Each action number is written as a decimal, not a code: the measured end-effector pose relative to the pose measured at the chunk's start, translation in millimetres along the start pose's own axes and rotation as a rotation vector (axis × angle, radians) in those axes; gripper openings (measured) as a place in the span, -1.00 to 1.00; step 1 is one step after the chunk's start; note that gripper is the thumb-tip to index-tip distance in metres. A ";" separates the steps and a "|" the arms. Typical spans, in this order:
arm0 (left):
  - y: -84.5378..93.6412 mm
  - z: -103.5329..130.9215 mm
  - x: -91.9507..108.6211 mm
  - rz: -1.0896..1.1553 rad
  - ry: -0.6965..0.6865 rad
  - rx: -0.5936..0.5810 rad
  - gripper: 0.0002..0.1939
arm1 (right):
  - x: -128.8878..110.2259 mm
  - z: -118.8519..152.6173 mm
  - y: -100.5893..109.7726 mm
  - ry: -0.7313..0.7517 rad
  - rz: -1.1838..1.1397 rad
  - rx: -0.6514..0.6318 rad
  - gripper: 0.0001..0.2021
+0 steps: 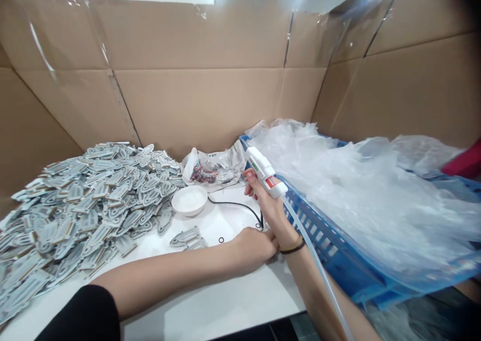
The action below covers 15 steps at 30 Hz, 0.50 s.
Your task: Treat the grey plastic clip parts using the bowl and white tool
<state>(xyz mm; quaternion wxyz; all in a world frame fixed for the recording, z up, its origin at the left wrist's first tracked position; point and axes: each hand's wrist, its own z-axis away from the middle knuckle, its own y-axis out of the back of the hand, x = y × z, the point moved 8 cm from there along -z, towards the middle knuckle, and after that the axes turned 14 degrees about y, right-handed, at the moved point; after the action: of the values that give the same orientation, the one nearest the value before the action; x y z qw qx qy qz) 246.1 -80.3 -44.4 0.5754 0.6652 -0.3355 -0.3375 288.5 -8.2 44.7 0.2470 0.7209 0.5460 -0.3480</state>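
Observation:
My right hand (265, 198) is wrapped round a white hot glue gun (266, 171) with green and orange labels, its nozzle pointing up and away to the left. A long translucent glue stick (310, 248) runs from the gun's back down along my forearm. My left hand (257, 245) is curled against the inside of my right wrist, closed; whatever it may hold is hidden. A few grey plastic pieces (188, 238) lie on the white table (210, 301) left of my hands. Near them are a small black ring (221, 239) and a white dish (190, 200).
A large heap of grey plastic pieces (93, 200) covers the left side. On the right stands a blue basket (334, 250) full of clear plastic bags (361, 180). A crumpled printed bag (214, 168) lies behind the dish. A black cord (236, 204) crosses the table; cardboard walls (210, 95) surround everything.

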 end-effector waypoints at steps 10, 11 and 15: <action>45.8 75.6 -48.6 -0.094 0.075 0.266 -0.74 | 20.4 7.0 1.7 -0.029 0.133 -0.001 -0.53; 45.0 67.3 -63.5 -0.095 0.151 0.239 -0.75 | 24.1 9.6 -0.1 -0.058 0.149 -0.024 -0.53; 33.7 23.7 -107.3 -0.072 0.269 0.082 -0.76 | 35.4 18.6 -5.9 -0.178 0.222 -0.108 -0.53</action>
<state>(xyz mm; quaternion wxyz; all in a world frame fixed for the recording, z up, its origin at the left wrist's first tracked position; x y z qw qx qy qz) 165.7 -7.3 -6.8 0.5750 0.7388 -0.2447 -0.2522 284.2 1.6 5.6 0.3699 0.7288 0.4566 -0.3514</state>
